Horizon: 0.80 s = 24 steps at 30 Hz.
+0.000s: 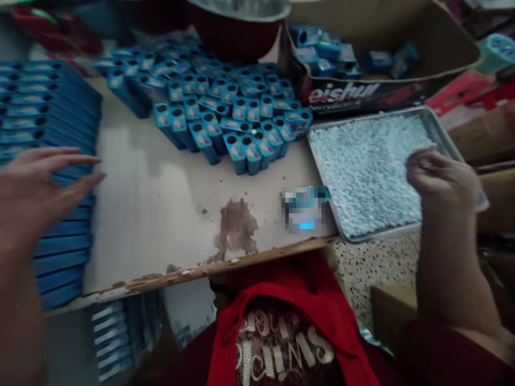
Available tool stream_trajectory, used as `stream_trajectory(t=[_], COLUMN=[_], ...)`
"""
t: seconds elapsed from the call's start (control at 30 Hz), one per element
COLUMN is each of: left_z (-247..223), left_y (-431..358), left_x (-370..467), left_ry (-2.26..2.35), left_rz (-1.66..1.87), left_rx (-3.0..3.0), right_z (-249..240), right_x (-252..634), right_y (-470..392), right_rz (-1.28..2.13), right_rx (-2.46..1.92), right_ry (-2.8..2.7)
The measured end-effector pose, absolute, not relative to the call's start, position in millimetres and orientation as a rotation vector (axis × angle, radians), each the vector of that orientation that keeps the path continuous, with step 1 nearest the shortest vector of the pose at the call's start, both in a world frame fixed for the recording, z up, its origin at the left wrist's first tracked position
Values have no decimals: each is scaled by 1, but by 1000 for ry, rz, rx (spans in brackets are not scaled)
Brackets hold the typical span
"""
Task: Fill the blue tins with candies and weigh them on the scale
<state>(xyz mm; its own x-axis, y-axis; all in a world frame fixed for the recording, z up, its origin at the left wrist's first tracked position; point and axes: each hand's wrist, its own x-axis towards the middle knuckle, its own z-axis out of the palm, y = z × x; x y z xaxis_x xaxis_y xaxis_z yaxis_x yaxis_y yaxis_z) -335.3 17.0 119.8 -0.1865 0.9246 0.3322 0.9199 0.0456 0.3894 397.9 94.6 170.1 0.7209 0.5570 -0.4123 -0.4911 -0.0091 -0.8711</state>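
My left hand (50,185) is at the left, in front of a tall stack of blue boxes (66,236) with dark round holes. Its fingers are stretched out and apart, with nothing between them. Over the right side of a metal tray (386,233) is my right hand (442,174), its fingers closed. What they hold, if anything, is hidden. Small pale blue-green pieces (370,171) cover most of the tray. Mid-table, several small blue boxes (251,153) stand upright in a cluster, round holes on top.
A cardboard carton (386,94) behind the tray holds more blue boxes. Beside it stands a dark red bowl (241,32) with a metal inside. A blurred-out patch (306,209) lies by the tray. The white table (161,214) has a worn wooden front edge.
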Motion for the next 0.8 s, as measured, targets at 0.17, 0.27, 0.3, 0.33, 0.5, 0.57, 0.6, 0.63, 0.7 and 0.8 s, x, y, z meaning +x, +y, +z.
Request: stream_trajectory(t=[0.17,0.27,0.3,0.33,0.5,0.57,0.6,0.63,0.7,0.8], left_z=[98,89,86,82,62,55,51,47,40,33], left_y=[-35,-43,-43,-42,-35,-32,-31,-29,-26,-20], left_x=[-238,-191,-177,-164,-102,-80,-70,-61,-42,-18], left_ry=[2086,1929,1862,1795,1569,1506,1482,1461,1424,1390], left_rz=[665,760,796,830,910,900,899,908,935,947], left_rx=[1943,2038,2082,2120,2115,2062,2028,1986,1887,1791], right_z=[140,133,130,128,118,120,123,127,137,159], right_x=[399,381,375,371,359,358,357,356,352,337], right_y=[76,59,56,56,74,83,87,90,94,94], right_rz=[1553,1638,1639,1649,1590,1604,1608,1606,1580,1533], right_rx=[-1554,-1644,-1668,-1671,-1651,-1688,-1708,-1726,-1749,-1706], right_ry=[-418,-607,-653,-708,-1008,-1219,-1331,-1433,-1594,-1826])
